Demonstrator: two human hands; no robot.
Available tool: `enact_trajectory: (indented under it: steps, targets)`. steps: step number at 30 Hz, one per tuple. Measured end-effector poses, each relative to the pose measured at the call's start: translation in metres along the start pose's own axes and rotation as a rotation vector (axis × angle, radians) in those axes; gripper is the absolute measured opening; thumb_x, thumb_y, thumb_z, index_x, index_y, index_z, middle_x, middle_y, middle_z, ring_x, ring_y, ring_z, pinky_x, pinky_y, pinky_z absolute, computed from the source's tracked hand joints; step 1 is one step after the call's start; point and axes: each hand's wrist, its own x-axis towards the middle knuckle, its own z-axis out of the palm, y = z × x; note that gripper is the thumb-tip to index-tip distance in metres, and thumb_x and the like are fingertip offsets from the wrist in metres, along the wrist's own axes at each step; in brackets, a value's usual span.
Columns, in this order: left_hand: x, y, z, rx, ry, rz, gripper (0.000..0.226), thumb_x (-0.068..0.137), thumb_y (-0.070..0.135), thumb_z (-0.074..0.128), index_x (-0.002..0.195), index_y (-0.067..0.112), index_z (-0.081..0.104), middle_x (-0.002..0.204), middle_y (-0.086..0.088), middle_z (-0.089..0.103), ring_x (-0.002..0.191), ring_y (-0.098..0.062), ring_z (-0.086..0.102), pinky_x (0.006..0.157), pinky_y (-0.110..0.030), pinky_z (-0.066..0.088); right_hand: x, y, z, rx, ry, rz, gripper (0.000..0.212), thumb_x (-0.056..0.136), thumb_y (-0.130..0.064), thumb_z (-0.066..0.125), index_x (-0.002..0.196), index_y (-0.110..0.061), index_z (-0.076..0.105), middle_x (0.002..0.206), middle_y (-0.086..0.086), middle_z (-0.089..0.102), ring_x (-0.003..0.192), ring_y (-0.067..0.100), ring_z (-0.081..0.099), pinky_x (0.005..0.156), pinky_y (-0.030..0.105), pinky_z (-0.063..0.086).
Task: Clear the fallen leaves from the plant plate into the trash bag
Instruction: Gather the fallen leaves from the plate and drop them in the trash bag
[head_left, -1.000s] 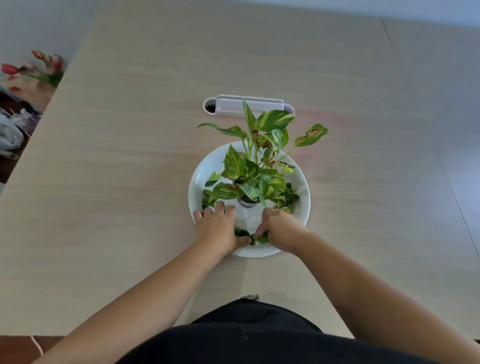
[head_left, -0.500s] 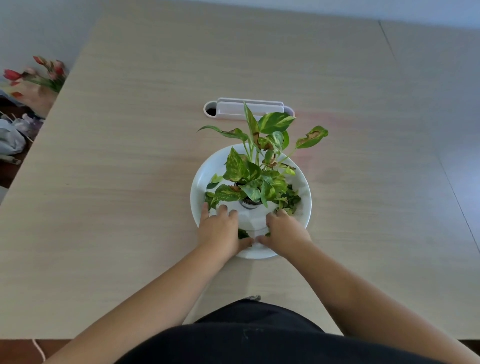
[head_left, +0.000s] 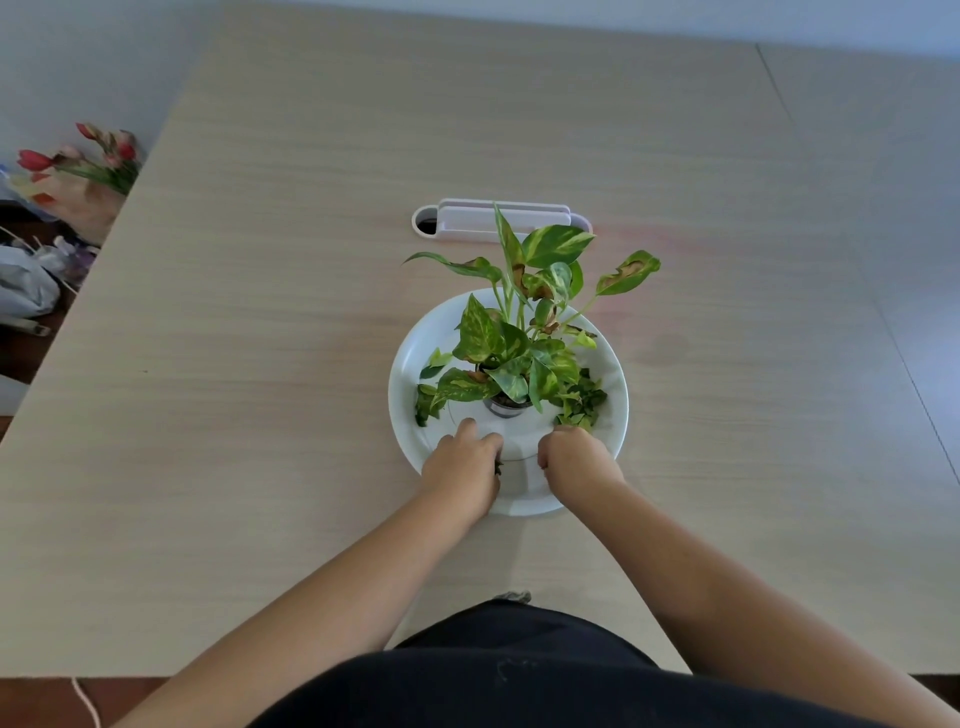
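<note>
A white round plate sits mid-table with a small potted plant of green-yellow leaves in its middle. Fallen leaves lie on the plate at the left and at the right. My left hand rests on the near part of the plate, fingers curled round dark leaf bits that show at its palm edge. At the near right, my right hand has its fingers curled, touching the right leaf pile. No trash bag is clearly in view.
A white oblong holder lies on the wooden table just behind the plant. Off the table's left edge are a bouquet of red tulips and crumpled bags on the floor.
The loose leaves between my hands at the plate's near rim are gone from view. My hands have moved apart, the left closing on leaf bits, the right shifting toward the right pile.
</note>
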Motion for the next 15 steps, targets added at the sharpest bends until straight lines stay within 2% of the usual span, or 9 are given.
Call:
enact_trajectory:
  steps: [3, 6, 9, 11, 13, 15]
  targets:
    - [0.001, 0.0, 0.002, -0.047, -0.023, 0.009, 0.013, 0.084, 0.008, 0.055, 0.094, 0.011, 0.062, 0.094, -0.005, 0.042, 0.081, -0.03, 0.056, 0.065, -0.037, 0.048, 0.003, 0.004, 0.0, -0.007, -0.002, -0.011, 0.032, 0.086, 0.002, 0.051, 0.108, -0.012, 0.068, 0.114, 0.007, 0.062, 0.101, 0.026, 0.062, 0.078, 0.031, 0.052]
    - [0.003, 0.0, 0.004, -0.101, -0.041, 0.015, 0.014, 0.083, 0.005, 0.055, 0.092, 0.01, 0.064, 0.097, -0.007, 0.051, 0.084, -0.03, 0.058, 0.072, -0.038, 0.05, 0.005, 0.009, 0.0, 0.071, -0.009, 0.002, 0.03, 0.086, -0.001, 0.05, 0.104, -0.012, 0.07, 0.108, 0.006, 0.067, 0.099, 0.026, 0.063, 0.08, 0.033, 0.055]
    - [0.004, -0.001, 0.002, -0.163, -0.061, 0.017, 0.016, 0.081, 0.004, 0.056, 0.089, 0.011, 0.067, 0.099, -0.008, 0.058, 0.091, -0.027, 0.058, 0.071, -0.031, 0.045, 0.004, 0.014, -0.004, 0.299, 0.02, 0.06, 0.027, 0.083, -0.004, 0.054, 0.097, -0.014, 0.074, 0.099, 0.003, 0.071, 0.094, 0.022, 0.064, 0.074, 0.028, 0.052]
    - [0.004, -0.003, -0.001, -0.224, -0.06, -0.002, 0.015, 0.079, 0.004, 0.058, 0.086, 0.011, 0.068, 0.098, -0.008, 0.062, 0.091, -0.023, 0.058, 0.068, -0.026, 0.041, 0.002, 0.019, -0.009, 0.519, 0.052, 0.122, 0.02, 0.08, -0.004, 0.061, 0.089, -0.014, 0.075, 0.086, -0.003, 0.071, 0.084, 0.015, 0.062, 0.068, 0.024, 0.048]
    - [0.004, -0.003, -0.005, -0.325, -0.043, -0.048, 0.012, 0.077, 0.004, 0.061, 0.083, 0.012, 0.069, 0.093, -0.005, 0.065, 0.083, -0.017, 0.058, 0.063, -0.021, 0.039, -0.001, 0.024, -0.017, 0.686, 0.096, 0.174, 0.014, 0.078, -0.005, 0.066, 0.082, -0.015, 0.075, 0.075, -0.011, 0.065, 0.076, 0.009, 0.058, 0.063, 0.02, 0.045]
    - [0.004, -0.003, -0.009, -0.438, -0.03, -0.113, 0.011, 0.074, 0.005, 0.067, 0.081, 0.013, 0.068, 0.085, -0.001, 0.066, 0.073, -0.013, 0.057, 0.056, -0.017, 0.039, -0.004, 0.029, -0.025, 0.797, 0.131, 0.207, 0.009, 0.077, -0.007, 0.07, 0.079, -0.015, 0.075, 0.071, -0.012, 0.063, 0.069, 0.005, 0.055, 0.057, 0.016, 0.043]
